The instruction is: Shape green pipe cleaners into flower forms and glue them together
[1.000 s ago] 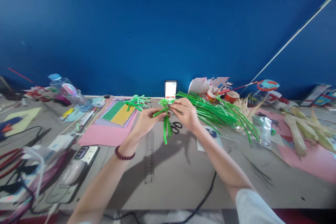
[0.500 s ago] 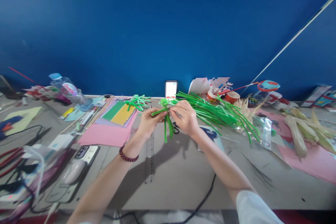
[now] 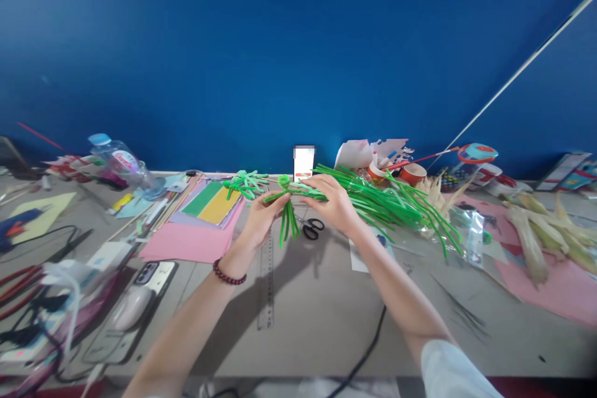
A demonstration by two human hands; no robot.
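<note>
Between my two hands is a green pipe-cleaner figure (image 3: 290, 224), with a coiled knob on top and several strands hanging down. My left hand (image 3: 263, 219) pinches it near its middle from the left, thumb and fingers closed. On the other side, my right hand (image 3: 334, 204) has its fingers closed on strands that stick out to the right; its fingertips partly hide them. Black-handled scissors (image 3: 313, 229) lie on the table just behind and below the figure. A clear ruler (image 3: 266, 283) lies below my left hand.
A large bundle of green pipe cleaners (image 3: 387, 202) lies to the right, near dried corn husks (image 3: 536, 230). At the left are pink paper (image 3: 189, 244), a second green pipe-cleaner piece (image 3: 249, 183), a bottle (image 3: 122, 158) and a phone (image 3: 156, 273). A lit phone screen (image 3: 304, 160) stands against the blue wall.
The figure has shifted slightly left and turned. My right hand has moved away from its centre to the strands on the right, uncovering more of the scissors.
</note>
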